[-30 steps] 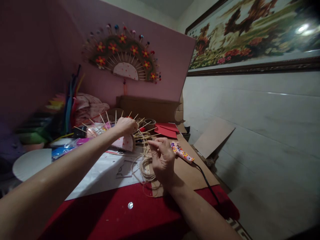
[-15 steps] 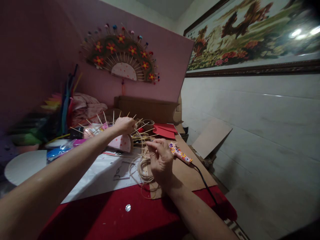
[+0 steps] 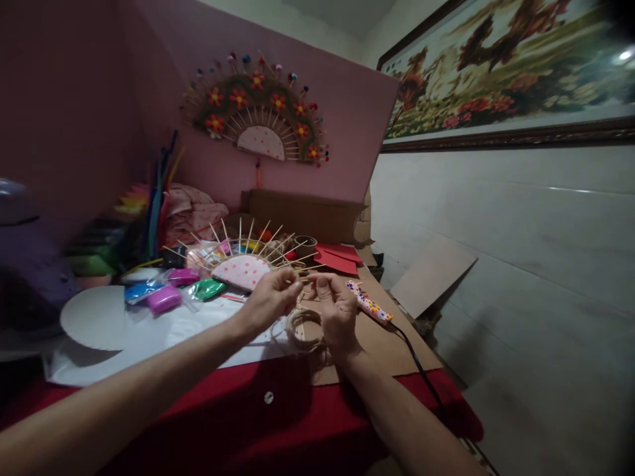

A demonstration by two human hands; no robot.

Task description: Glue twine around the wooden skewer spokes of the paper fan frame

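Observation:
A half-round panel (image 3: 242,270), white with pink dots, lies on the table with thin sticks (image 3: 240,235) fanning out from its curved edge. My left hand (image 3: 275,294) is just in front of its right end, thumb and fingers pinched on thin twine. Close beside it, my right hand (image 3: 338,311) pinches the twine too, fingertips almost meeting the left ones. The fine strand between them is hard to make out. Below the hands sits a loose coil of twine (image 3: 303,332), partly covered by my right hand.
A flower-patterned glue gun (image 3: 370,303) with a black cord lies on cardboard (image 3: 391,350) to the right. Red paper (image 3: 337,258) and a small cup (image 3: 305,246) are behind. Clay packets (image 3: 165,299) and a white half disc (image 3: 94,318) are left. A finished fan (image 3: 260,109) hangs behind.
My left hand has come down and nearer from above the sticks to meet my right hand, uncovering the dotted panel. The view has shifted slightly left.

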